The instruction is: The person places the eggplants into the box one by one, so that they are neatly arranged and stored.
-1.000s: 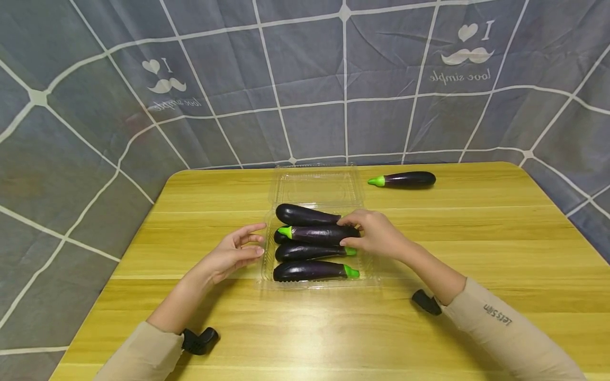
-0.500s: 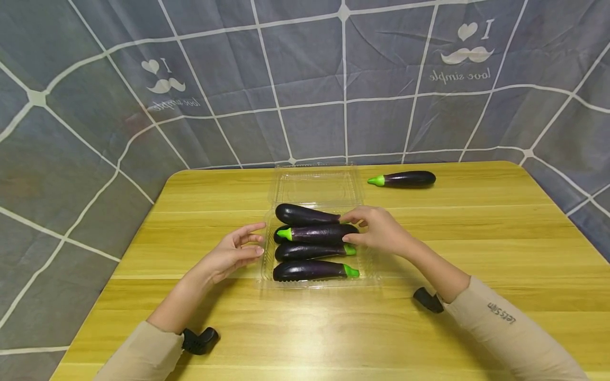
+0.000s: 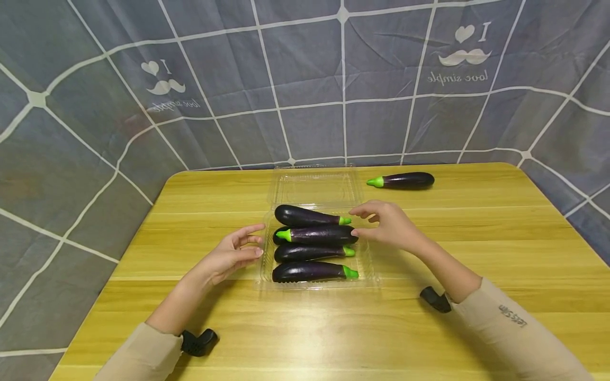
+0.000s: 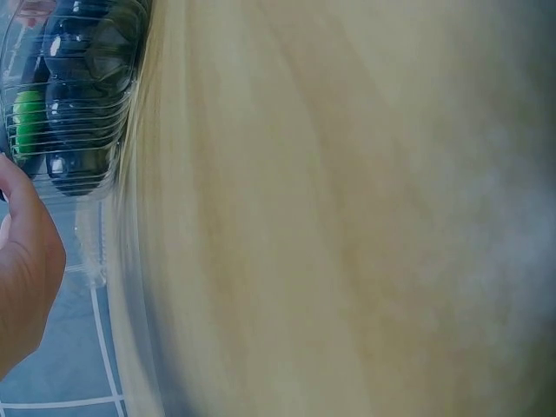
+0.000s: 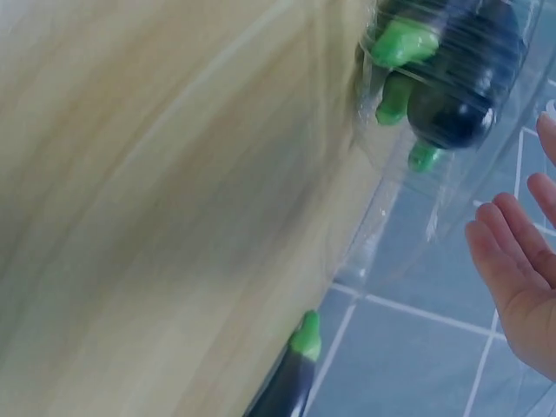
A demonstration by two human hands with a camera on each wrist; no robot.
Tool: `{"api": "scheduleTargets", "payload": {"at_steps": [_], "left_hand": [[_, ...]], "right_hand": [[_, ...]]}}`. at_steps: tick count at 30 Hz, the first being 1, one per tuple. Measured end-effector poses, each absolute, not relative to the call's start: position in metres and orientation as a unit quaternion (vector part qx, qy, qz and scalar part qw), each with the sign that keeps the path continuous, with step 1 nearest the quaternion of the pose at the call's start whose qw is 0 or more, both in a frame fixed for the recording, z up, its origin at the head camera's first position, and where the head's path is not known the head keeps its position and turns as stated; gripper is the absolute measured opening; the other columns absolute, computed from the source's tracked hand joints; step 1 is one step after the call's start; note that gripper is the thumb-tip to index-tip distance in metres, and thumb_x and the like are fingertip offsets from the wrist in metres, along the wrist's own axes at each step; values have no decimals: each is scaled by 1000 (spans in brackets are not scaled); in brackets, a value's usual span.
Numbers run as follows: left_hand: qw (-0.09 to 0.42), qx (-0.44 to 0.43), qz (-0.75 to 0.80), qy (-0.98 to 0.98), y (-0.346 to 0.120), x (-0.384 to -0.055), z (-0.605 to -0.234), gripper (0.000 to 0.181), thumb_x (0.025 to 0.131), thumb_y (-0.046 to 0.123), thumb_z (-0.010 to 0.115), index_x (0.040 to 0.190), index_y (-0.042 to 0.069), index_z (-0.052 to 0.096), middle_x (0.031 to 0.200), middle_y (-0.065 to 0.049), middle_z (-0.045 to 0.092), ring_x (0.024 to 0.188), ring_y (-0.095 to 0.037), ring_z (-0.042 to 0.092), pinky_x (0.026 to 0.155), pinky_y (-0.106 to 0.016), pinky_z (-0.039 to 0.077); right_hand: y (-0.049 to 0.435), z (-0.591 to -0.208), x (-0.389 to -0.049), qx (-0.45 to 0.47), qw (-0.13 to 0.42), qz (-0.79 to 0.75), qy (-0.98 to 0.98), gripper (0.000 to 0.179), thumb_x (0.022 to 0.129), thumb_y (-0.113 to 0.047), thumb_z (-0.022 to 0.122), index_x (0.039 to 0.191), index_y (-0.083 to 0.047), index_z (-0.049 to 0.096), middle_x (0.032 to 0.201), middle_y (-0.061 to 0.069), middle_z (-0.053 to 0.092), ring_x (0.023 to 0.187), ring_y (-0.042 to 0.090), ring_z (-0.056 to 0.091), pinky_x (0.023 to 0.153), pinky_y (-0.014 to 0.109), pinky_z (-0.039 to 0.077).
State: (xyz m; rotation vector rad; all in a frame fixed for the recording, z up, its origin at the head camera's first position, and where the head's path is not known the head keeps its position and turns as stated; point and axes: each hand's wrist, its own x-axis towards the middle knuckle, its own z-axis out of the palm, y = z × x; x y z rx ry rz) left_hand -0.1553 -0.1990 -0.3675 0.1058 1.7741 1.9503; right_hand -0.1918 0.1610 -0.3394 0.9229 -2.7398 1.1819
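Eggplant (image 3: pixel 321 234) is carried in the clear plastic box (image 3: pixel 319 286), apparently stacked above its neighbours, green cap (image 3: pixel 284 234) toward the box's left wall, blunt end toward the right wall. A dark end is seen under the cap; what is hidden below cannot be told fully. Also laid in the box, caps rightward: back eggplant (image 3: pixel 305 216), inner eggplant (image 3: pixel 310 252), front eggplant (image 3: pixel 307 271). Spare eggplant (image 3: pixel 409 181) is placed on the tabletop (image 3: pixel 452 222), beyond the box's right rear; lid (image 3: pixel 316 186) is folded back behind the box.

Fingers: left hand (image 3: pixel 235 255) is held beside the box's left wall, fingers loosely bent, nothing gripped. Right hand (image 3: pixel 393 226) is held at the box's right end, thumb and fingers spread, nothing gripped; whether the blunt end is touched by the thumb cannot be told.

Handling, judged: firm body, modest weight, little give expected. Skin is glossy, so slip should be allowed for. Grip is best taken across mid-body, biased toward the fatter blunt end, thumb opposed to fingers. Cap should not be used as a handle. Rolling on the lower ones is a risk; thin box walls could be flexed if leaned on.
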Motion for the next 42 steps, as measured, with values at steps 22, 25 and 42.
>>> {"api": "scheduleTargets", "payload": {"at_steps": [22, 25, 42], "left_hand": [[247, 38, 714, 654, -202, -155, -371, 67, 86, -8, 54, 144, -1, 24, 108, -6, 47, 83, -9, 57, 79, -23, 52], [247, 38, 713, 656, -202, -155, -372, 66, 86, -8, 55, 144, -1, 24, 108, -6, 47, 83, -9, 57, 78, -22, 52], [248, 42, 714, 653, -202, -155, -371, 66, 86, -8, 55, 144, -2, 24, 109, -6, 47, 83, -9, 57, 79, -23, 52]], "right_hand": [[207, -337, -194, 221, 34, 369, -902, 40, 78, -14, 75, 113, 2, 64, 108, 19, 64, 98, 34, 59, 80, 45, 53], [214, -338, -194, 215, 39, 365, -905, 40, 79, -15, 75, 113, 3, 63, 108, 20, 64, 98, 34, 59, 80, 47, 52], [253, -336, -198, 157, 48, 372, -914, 42, 84, -21, 70, 117, 3, 60, 114, 22, 60, 104, 36, 54, 85, 51, 48]]}}
